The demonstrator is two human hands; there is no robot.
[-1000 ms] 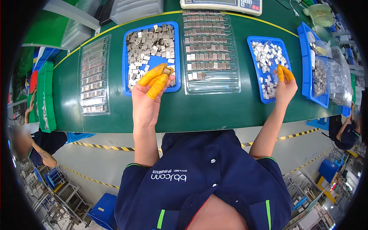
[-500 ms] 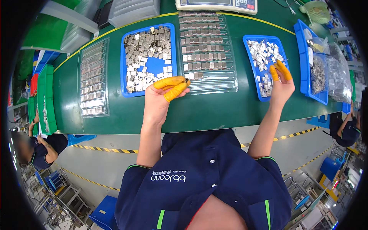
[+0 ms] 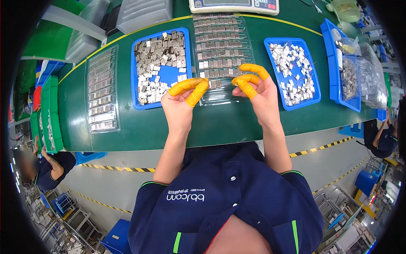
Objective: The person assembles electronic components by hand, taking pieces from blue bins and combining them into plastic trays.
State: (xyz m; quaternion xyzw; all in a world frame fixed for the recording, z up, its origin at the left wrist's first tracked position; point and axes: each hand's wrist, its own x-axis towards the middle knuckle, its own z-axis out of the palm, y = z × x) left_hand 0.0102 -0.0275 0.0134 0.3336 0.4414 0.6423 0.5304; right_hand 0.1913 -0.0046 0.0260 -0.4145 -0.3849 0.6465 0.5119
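My left hand, with yellow finger cots, pinches thumb and fingers together at the left edge of a clear plastic tray. What it holds is hidden by the fingertips. Across from it, my right hand, also in yellow cots, closes thumb and finger on a tiny piece too small to name. The two pinches face each other a short gap apart. Beneath and beyond them, the clear tray bears rows of small metal-and-white parts with thin wires. The nearest row is short.
Left of the clear tray stands a blue tray of loose metal and white blocks. A second blue tray of white wired parts lies right. Farther out are another filled clear tray, a blue bin and a scale at the back.
My right hand has moved left from the right blue tray to above the clear tray, beside my left hand. My left hand has shifted only slightly and stays pinched.
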